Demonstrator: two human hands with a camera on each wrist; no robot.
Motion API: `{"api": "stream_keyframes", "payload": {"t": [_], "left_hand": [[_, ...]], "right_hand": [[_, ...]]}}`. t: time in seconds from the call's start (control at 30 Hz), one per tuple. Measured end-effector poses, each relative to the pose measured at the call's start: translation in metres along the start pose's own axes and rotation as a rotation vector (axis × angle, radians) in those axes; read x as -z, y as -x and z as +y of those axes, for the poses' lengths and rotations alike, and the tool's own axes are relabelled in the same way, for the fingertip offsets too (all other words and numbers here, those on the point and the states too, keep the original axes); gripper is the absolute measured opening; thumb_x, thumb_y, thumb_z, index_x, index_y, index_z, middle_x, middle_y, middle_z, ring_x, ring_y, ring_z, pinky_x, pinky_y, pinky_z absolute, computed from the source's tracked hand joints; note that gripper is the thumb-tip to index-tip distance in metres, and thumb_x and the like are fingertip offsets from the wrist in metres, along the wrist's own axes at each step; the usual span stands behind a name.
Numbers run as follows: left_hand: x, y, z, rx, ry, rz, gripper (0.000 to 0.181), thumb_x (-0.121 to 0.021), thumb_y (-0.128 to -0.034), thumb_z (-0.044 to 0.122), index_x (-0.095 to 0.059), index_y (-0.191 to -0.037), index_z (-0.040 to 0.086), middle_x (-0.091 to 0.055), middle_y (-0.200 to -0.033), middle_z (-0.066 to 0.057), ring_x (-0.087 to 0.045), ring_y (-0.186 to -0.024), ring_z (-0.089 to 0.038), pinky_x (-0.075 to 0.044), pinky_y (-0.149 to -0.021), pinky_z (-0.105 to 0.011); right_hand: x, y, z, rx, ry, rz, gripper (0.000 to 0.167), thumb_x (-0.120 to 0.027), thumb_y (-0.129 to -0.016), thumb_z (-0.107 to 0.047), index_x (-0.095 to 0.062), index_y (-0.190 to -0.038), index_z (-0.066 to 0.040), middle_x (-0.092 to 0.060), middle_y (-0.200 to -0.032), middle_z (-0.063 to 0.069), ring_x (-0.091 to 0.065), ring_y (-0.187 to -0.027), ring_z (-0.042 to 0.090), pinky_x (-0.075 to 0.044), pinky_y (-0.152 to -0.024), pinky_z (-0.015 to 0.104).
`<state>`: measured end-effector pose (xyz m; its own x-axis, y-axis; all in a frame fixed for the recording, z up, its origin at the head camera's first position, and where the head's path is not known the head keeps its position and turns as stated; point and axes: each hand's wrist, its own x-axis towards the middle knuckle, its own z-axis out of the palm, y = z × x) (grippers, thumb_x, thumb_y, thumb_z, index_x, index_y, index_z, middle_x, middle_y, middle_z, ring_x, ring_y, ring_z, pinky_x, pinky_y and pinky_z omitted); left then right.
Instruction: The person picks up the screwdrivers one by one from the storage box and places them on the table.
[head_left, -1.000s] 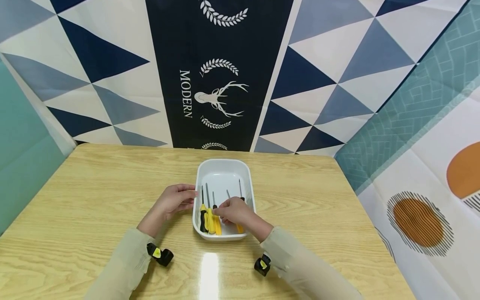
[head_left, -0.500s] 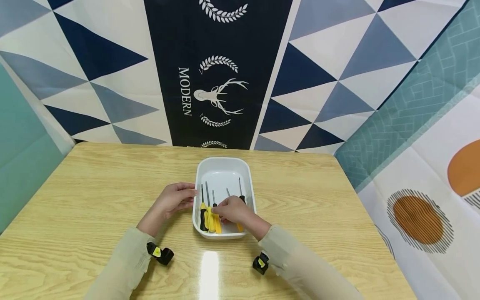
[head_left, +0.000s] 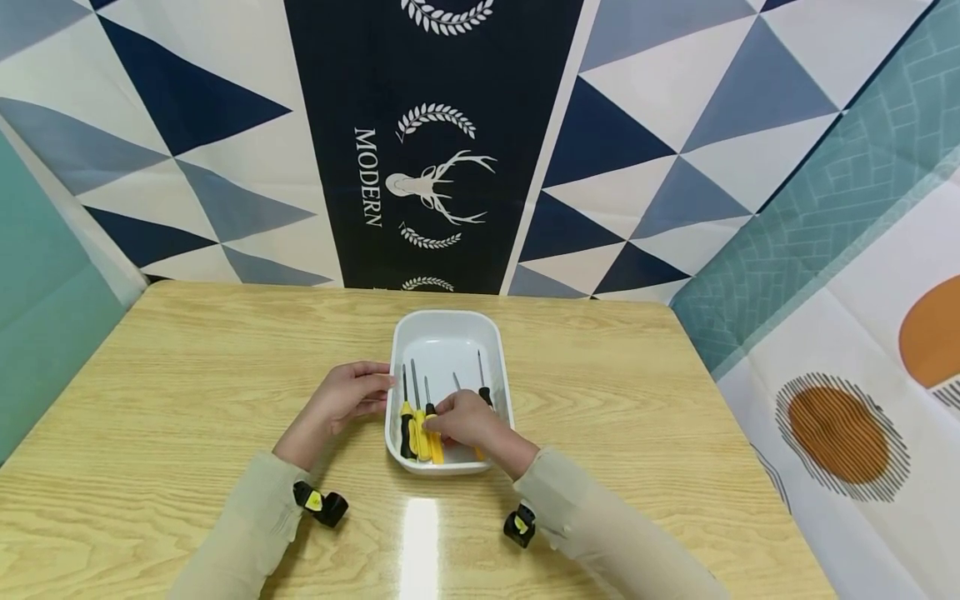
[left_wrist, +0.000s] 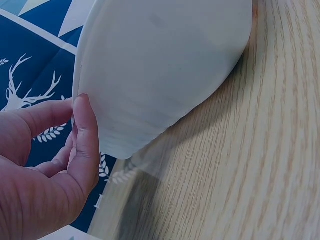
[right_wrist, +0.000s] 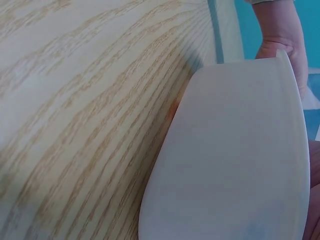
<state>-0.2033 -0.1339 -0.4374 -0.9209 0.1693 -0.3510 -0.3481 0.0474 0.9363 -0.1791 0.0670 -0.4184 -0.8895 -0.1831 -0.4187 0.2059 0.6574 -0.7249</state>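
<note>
A white tray [head_left: 450, 326] stands on the table and holds several screwdrivers. Its left rim is pinched by my left hand [head_left: 351, 398]; in the left wrist view the thumb lies on the outer wall. My right hand [head_left: 472, 419] reaches inside, its fingertips pinching the handle of a black-and-yellow screwdriver [head_left: 435, 450]. Left of that lie a yellow screwdriver [head_left: 422, 442] and a yellow-and-black screwdriver [head_left: 407, 429]. A black-handled screwdriver [head_left: 485, 395] lies at the right. Another screwdriver's shaft [head_left: 456, 380] shows past the right hand, which covers most of it. The right wrist view mainly shows the tray's outer wall.
The wooden table [head_left: 225, 375] stretches out on both sides of the tray. A patterned wall covering [head_left: 442, 183] rises directly behind its far edge. Black wrist cameras [head_left: 321, 505] hang near both cuffs.
The head view has tipped slightly, so the scene sits a little higher. Both hands keep nearly the same place; the right hand shifts very slightly left within the tray.
</note>
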Motion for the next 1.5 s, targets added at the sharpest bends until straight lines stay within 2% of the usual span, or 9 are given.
{"api": "stream_keyframes", "payload": {"t": [0.2,0.6,0.87,1.0,1.3,1.5], "left_hand": [[-0.0003,-0.0005,0.0000,0.012,-0.003,0.007,0.047,-0.062,-0.0893,0.014,-0.047,-0.129,-0.006,-0.062,-0.097,-0.009,-0.062,-0.074,-0.010,-0.057,-0.070,-0.021],[0.0005,-0.0002,0.0014,0.024,0.005,0.005,0.048,-0.063,-0.0892,0.015,-0.047,-0.130,-0.005,-0.062,-0.100,-0.010,-0.062,-0.075,-0.010,-0.057,-0.071,-0.022],[0.0018,-0.0010,0.0008,0.017,-0.001,-0.013,0.049,-0.061,-0.0905,0.015,-0.045,-0.132,-0.006,-0.061,-0.100,-0.008,-0.062,-0.076,-0.010,-0.057,-0.071,-0.022],[0.0016,-0.0001,0.0006,0.019,-0.005,-0.012,0.048,-0.061,-0.0906,0.015,-0.045,-0.131,-0.006,-0.061,-0.098,-0.007,-0.062,-0.076,-0.009,-0.057,-0.072,-0.023],[0.0012,0.0015,0.0010,0.021,0.006,-0.014,0.048,-0.061,-0.0905,0.015,-0.045,-0.131,-0.006,-0.061,-0.097,-0.007,-0.062,-0.075,-0.010,-0.057,-0.070,-0.021],[0.0016,0.0009,0.0012,0.021,0.008,-0.021,0.051,-0.062,-0.0900,0.016,-0.044,-0.132,-0.006,-0.062,-0.095,-0.005,-0.062,-0.075,-0.009,-0.057,-0.070,-0.021]], "right_hand": [[-0.0027,-0.0001,0.0013,-0.002,0.004,0.005,0.038,-0.073,-0.079,-0.016,-0.061,-0.110,0.003,-0.063,-0.101,0.012,-0.060,-0.072,0.014,-0.052,-0.063,0.023],[-0.0078,-0.0016,-0.0010,-0.002,0.082,0.031,0.037,-0.072,-0.080,-0.015,-0.061,-0.110,0.003,-0.064,-0.104,0.013,-0.060,-0.076,0.015,-0.052,-0.066,0.025],[-0.0089,-0.0014,-0.0005,0.017,0.097,0.035,0.034,-0.070,-0.081,-0.010,-0.062,-0.111,0.003,-0.064,-0.089,0.010,-0.061,-0.069,0.015,-0.052,-0.064,0.025],[-0.0096,-0.0008,0.0001,0.015,0.104,0.034,0.034,-0.069,-0.082,-0.010,-0.061,-0.112,0.003,-0.063,-0.089,0.009,-0.059,-0.068,0.014,-0.051,-0.062,0.024],[-0.0095,0.0009,-0.0024,0.009,0.159,0.047,0.034,-0.068,-0.081,-0.009,-0.062,-0.111,0.002,-0.064,-0.106,0.012,-0.056,-0.081,0.017,-0.051,-0.072,0.028],[-0.0101,0.0001,-0.0039,0.008,0.207,0.042,0.036,-0.065,-0.079,-0.008,-0.061,-0.114,0.002,-0.063,-0.113,0.013,-0.056,-0.078,0.016,-0.051,-0.072,0.028]]}}
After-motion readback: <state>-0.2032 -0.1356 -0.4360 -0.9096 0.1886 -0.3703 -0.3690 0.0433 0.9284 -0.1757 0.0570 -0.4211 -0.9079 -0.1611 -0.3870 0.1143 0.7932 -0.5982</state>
